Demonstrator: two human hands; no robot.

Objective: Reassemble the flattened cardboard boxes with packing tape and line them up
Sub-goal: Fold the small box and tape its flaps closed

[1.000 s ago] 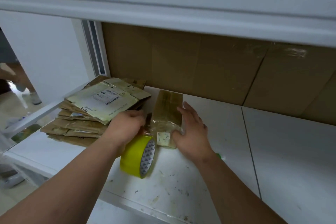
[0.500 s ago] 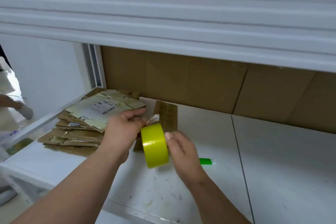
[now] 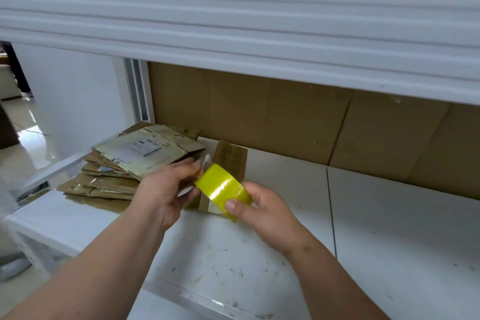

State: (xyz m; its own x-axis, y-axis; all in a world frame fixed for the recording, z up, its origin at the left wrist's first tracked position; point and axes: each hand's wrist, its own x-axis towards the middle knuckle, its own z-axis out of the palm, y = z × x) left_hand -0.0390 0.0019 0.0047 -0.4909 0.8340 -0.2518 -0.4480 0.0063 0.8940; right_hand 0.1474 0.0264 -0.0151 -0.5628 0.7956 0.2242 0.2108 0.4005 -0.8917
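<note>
Tape roll point(image 3: 222, 188): yellow, glossy, held in the air above the middle of the shelf point(image 3: 389, 228), between both hands. Right hand point(image 3: 267, 212) has its grip curled round the roll's near end, thumb on top; this looks meant to steady the roll while the tape is drawn off.

Tape end point(image 3: 206, 161): a short clear strip standing up from the roll's far end, pinched by the left hand point(image 3: 166, 191), grip narrow on it. Judged: the free end is being peeled to start a strip.

Small box point(image 3: 228, 163): brown cardboard, already shaped, lying on the shelf just behind the roll and partly hidden by it, towards the back edge. Probably the piece awaiting tape; whether its seams are sealed cannot be told.

Stack of flattened boxes point(image 3: 117, 174): several layers, the top one bearing a printed label, piled at the shelf's left end, near the left edge and within reach of the left hand. Not yet reassembled.

Cardboard backing point(image 3: 285, 117): brown sheets standing along the back edge of the shelf.

Upper shelf beam point(image 3: 233, 34): white, ribbed, running across overhead, with more cardboard above it.
</note>
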